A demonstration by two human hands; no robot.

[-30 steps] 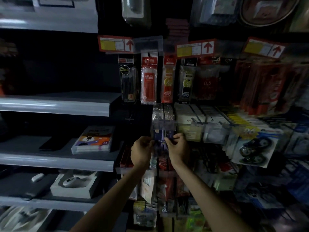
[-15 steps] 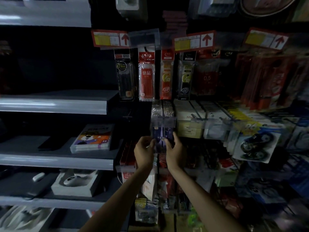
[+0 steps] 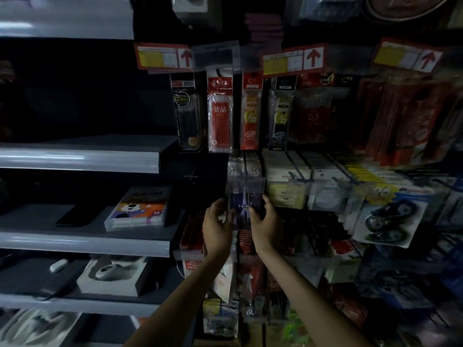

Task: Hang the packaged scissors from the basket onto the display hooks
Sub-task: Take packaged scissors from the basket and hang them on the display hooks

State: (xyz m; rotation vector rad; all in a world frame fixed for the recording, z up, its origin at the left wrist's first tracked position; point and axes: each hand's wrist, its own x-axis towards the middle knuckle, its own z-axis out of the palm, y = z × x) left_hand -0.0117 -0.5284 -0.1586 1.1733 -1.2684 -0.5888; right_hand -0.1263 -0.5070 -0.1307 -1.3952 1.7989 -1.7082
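Observation:
The packaged scissors, a clear pack with a dark blue card, hangs at the front of a display hook, just under the hook's clear label holder. My left hand grips the pack's left edge with curled fingers. On the other side, my right hand holds the right edge, thumb pointing up. More packs sit behind it on the same hook. No basket is in view. The light is very dim.
Hooks of pen refills hang above and boxed goods to the right, with correction tape packs further right. Grey shelves on the left carry a crayon box and a mouse box. Further packs hang below my hands.
Both hands have slid from the top of the pack down to its sides. The pack now hangs lower under the label holder.

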